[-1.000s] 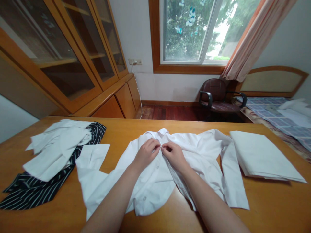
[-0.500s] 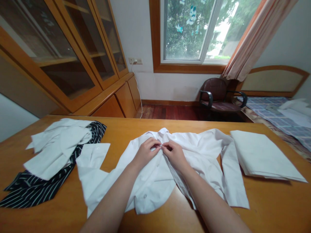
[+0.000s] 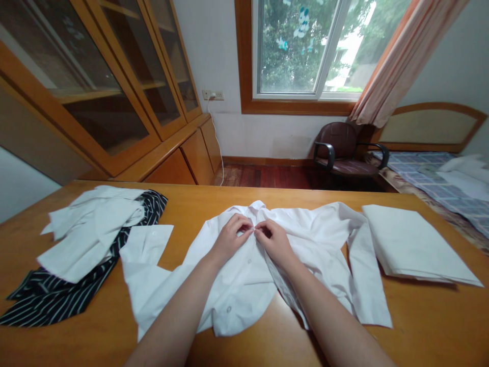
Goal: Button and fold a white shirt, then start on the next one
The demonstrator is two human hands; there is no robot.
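Note:
A white button-up shirt (image 3: pixel 244 285) lies spread on the wooden table, collar toward the far edge and sleeves out to both sides. My left hand (image 3: pixel 231 237) pinches the front edge of the shirt just below the collar. Right beside it, my right hand (image 3: pixel 274 241) pinches the other front edge, with the fingertips of both hands almost touching. Whatever small part sits between the fingertips is hidden. Lower down, buttons show on the front, and the bottom of the shirt hangs apart in two panels.
On the left of the table (image 3: pixel 428 326) lie a crumpled white garment (image 3: pixel 95 219) and a black striped cloth (image 3: pixel 76 300). A folded white stack (image 3: pixel 416 244) rests at the right. Beyond stand a glass-door cabinet (image 3: pixel 171 132), an office chair (image 3: pixel 340 148) and a bed (image 3: pixel 408 163).
Both hands keep their pinch at nearly the same spot, with only a slight shift of the fingers. The shirt and the other things stay where they were.

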